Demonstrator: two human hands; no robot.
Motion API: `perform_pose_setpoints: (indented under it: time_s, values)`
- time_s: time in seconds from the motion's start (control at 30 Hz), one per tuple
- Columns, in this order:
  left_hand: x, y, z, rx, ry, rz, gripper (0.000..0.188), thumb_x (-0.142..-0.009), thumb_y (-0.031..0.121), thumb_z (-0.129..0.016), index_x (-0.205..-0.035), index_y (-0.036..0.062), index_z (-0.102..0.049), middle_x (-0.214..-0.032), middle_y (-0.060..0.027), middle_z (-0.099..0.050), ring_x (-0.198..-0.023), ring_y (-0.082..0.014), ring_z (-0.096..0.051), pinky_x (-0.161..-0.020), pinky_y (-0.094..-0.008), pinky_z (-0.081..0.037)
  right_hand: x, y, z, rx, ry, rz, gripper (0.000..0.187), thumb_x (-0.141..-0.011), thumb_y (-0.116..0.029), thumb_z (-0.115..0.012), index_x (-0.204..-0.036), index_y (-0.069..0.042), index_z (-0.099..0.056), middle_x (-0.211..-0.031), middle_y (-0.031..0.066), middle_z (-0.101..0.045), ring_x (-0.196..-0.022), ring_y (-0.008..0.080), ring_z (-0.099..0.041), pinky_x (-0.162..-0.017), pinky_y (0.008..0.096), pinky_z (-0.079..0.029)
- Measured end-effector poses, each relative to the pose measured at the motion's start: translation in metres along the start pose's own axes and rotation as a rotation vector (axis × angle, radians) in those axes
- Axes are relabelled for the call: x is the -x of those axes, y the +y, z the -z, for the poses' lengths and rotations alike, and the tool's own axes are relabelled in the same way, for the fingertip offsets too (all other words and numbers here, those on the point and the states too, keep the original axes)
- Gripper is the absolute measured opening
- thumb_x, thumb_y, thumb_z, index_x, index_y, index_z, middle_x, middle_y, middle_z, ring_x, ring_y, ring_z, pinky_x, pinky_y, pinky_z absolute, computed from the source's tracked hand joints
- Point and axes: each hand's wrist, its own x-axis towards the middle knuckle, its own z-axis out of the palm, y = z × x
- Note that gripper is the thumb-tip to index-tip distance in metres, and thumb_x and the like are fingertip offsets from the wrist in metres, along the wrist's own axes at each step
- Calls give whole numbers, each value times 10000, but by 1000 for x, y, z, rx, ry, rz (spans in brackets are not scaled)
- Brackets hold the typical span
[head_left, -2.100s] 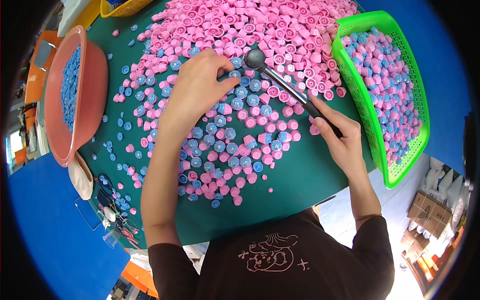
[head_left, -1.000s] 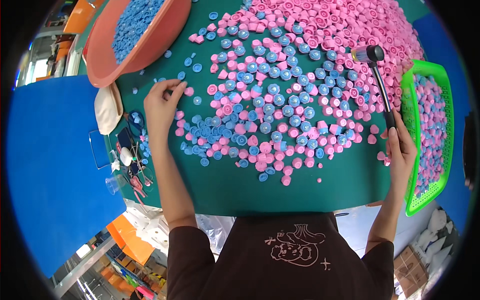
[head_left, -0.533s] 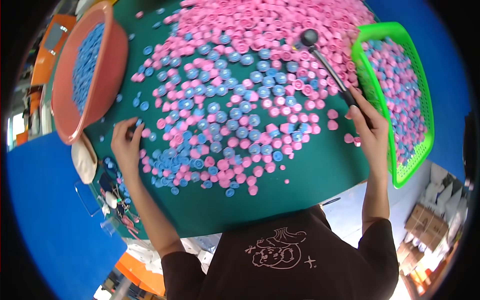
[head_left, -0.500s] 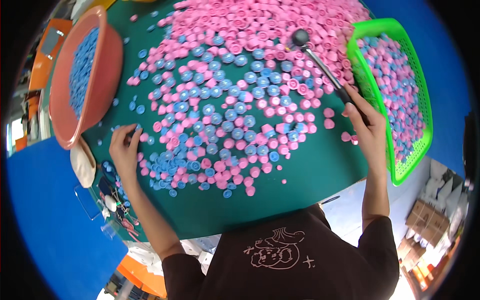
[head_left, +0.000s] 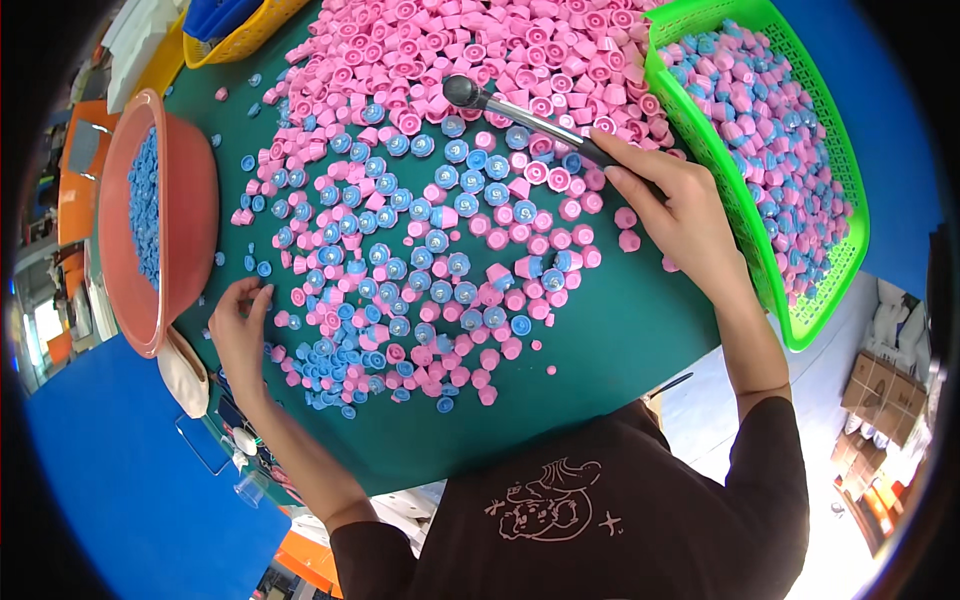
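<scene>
My right hand [head_left: 685,205] is closed round the dark grip of a hammer [head_left: 540,124]. The hammer has a metal shaft, and its round black head hovers over the border between the pink heap and the mixed pieces. At the left, my left hand [head_left: 240,325] is closed in a pinch beside the spread pieces; what its fingertips hold, if anything, is too small to make out. Before me lie pink cup-shaped pieces [head_left: 400,45], thickly heaped at the far side. Nearer, several blue flower-shaped caps [head_left: 437,240] sit among them, some seemingly on pink cups. Loose blue caps [head_left: 330,370] are piled near my left hand.
A green plastic basket [head_left: 715,165] of mixed pink and blue pieces stands at the right edge of the green table [head_left: 630,340]. An orange-pink basin [head_left: 190,220] of blue pieces is tilted at the left. Behind it is a yellow basket [head_left: 250,40].
My right hand has brought the hammer leftward, its head now over the left part of the heap. My left hand stays in its pinch at the left. The view has shifted.
</scene>
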Motion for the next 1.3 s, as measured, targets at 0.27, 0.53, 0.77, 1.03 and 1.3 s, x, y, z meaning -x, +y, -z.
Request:
perform_pose_setpoints:
  time_s: [0.27,0.53,0.77,1.03,1.3]
  values:
    - [18,-36,-12,83,-13,95,232,-830,105,-730,-1026,-9,-675,-863,-42,-661,-742,-77,-580,-698,-216,-470,11,5,8,-209,72,-146,345,-913,-89,-626,-1255,-43,-621,-980,24,-700,-742,65,-533,-682,222,-463]
    - [6,-5,-12,498,236,6,244,-829,85,-738,-1043,-9,-667,-871,5,-634,-738,-48,-530,-656,-197,-432,12,1,6,-277,77,-109,358,-917,-115,-634,-1268,-53,-615,-996,10,-686,-759,51,-526,-678,200,-446]
    - [-38,179,-40,445,-49,-474,252,-752,101,-764,-982,35,-686,-813,-32,-613,-676,-111,-529,-635,-248,-444,17,10,-1,-294,83,-141,360,-921,-126,-636,-1271,-48,-611,-1040,13,-680,-781,47,-532,-689,187,-438]
    - [-74,218,-83,298,-66,-707,237,-743,142,-764,-945,43,-690,-794,-69,-614,-697,-179,-582,-623,-315,-461,15,9,0,-284,74,-133,356,-922,-110,-625,-1266,-19,-603,-1116,70,-691,-886,77,-595,-816,234,-477]
    - [-81,225,-87,154,-49,-779,250,-731,183,-761,-907,26,-681,-764,-92,-585,-712,-236,-594,-659,-366,-469,12,11,0,-274,62,-126,349,-921,-106,-623,-1257,-10,-607,-1147,89,-686,-942,99,-615,-847,252,-480]
